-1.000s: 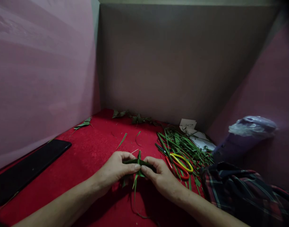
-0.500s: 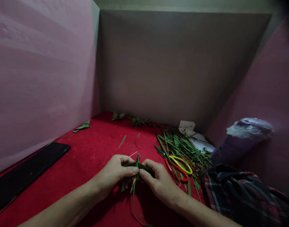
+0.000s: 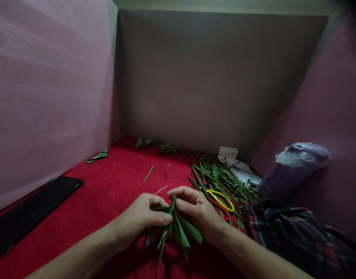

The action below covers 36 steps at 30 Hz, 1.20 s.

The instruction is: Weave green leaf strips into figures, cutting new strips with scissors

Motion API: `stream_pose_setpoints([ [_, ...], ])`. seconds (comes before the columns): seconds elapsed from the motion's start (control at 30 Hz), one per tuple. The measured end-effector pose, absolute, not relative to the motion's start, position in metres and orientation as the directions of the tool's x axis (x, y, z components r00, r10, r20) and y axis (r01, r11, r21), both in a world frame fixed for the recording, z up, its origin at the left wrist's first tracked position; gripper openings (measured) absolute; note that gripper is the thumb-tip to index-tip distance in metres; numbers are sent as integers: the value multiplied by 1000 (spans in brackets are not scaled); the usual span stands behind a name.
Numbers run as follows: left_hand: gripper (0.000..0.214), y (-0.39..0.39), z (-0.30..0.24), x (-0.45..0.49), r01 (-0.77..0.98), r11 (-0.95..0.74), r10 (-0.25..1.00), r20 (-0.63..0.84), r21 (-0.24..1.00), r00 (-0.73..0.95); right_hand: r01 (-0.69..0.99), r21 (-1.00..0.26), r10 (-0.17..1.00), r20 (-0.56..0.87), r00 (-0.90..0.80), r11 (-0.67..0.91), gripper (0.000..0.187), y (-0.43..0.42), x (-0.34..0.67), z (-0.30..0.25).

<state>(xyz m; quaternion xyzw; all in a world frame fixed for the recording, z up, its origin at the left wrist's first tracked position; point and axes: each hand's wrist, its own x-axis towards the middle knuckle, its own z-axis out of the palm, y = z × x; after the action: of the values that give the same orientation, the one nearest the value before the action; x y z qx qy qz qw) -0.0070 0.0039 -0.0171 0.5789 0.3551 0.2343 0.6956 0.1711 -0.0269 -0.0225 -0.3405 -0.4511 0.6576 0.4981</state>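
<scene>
Both of my hands hold a folded green leaf piece point(image 3: 178, 228) just above the red cloth point(image 3: 102, 193). My left hand point(image 3: 143, 219) pinches its left side between thumb and fingers. My right hand point(image 3: 198, 211) is closed on its top, fingertips near the upright leaf tip. Several leaf strips fan out downward and to the right from between the hands.
A pile of green leaf strips point(image 3: 221, 180) lies to the right with yellow- and red-handled scissors point(image 3: 221, 201) on it. A black flat object point(image 3: 29, 211) lies at the left. Leaf scraps point(image 3: 163, 148) sit by the back wall. Plaid fabric point(image 3: 294, 236) and a purple bag point(image 3: 294, 166) are at the right.
The right hand has shifted from the leaf's right end to its top. The leaf strips now spread out lower and to the right. The view dropped slightly.
</scene>
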Motion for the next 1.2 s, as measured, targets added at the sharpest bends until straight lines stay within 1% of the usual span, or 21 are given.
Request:
stream_pose_setpoints([
  [0.27,16,2,-18,-7,96,210,692,-218,973,688,-419,-901,945,38,-326,-108,16,-25,173,-24],
  [0.47,15,0,-13,-5,130,222,705,-251,966,663,-428,-901,942,82,-326,-70,13,-25,173,-25],
  [0.73,16,-1,-9,-3,174,176,727,-247,969,640,-430,-900,933,100,-347,-63,8,-25,172,-24],
  [0.83,16,-1,-10,-3,174,151,723,-229,973,652,-441,-895,933,104,-344,-63,6,-26,170,-24],
  [1.0,17,-3,-11,-2,172,157,707,-232,973,668,-468,-881,935,109,-338,-67,4,-26,168,-28],
  [1.2,18,-3,-11,0,176,172,725,-245,969,643,-469,-879,942,77,-326,-90,6,-27,169,-30],
])
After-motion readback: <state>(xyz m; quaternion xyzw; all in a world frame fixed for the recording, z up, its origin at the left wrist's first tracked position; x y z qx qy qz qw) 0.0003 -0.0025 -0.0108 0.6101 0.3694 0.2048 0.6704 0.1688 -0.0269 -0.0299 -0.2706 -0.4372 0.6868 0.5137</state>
